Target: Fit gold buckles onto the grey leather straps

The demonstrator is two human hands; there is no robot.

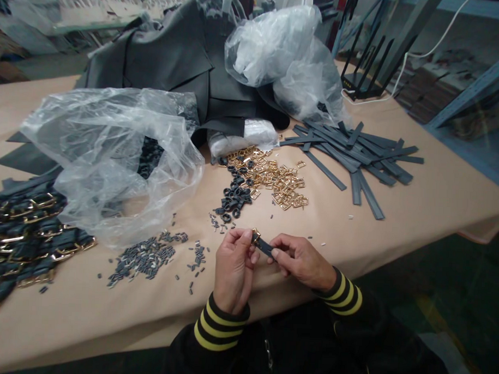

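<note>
Strap (266, 248), short and dark, is held above the near edge of the tabletop (334, 222), a gold buckle (255, 236) at its left end. Left hand (234, 265): fingers closed on the buckle end. Right hand (304, 260): thumb and fingers pinch the other end. The two-ended grip presumably steadies the piece and leaves its middle in view; fingertips hide both ends in part.

Beyond the left hand: scattered small clips (146, 257), loose and low. Farther left, a heap of buckled straps (31, 228). Ahead of the hands: dark loops (235, 200), then loose buckles (288, 191), probably grouped by kind for easy reach. Right: flat strips (349, 149), piled crosswise.

Obstructions: a clear plastic bag (116, 128) sprawls close behind the clips, veiling dark contents. Behind: dark sheets (168, 56), a stuffed bag (274, 43), a router (361, 84). Nothing lies between the hands and the loops except a few stray clips.
</note>
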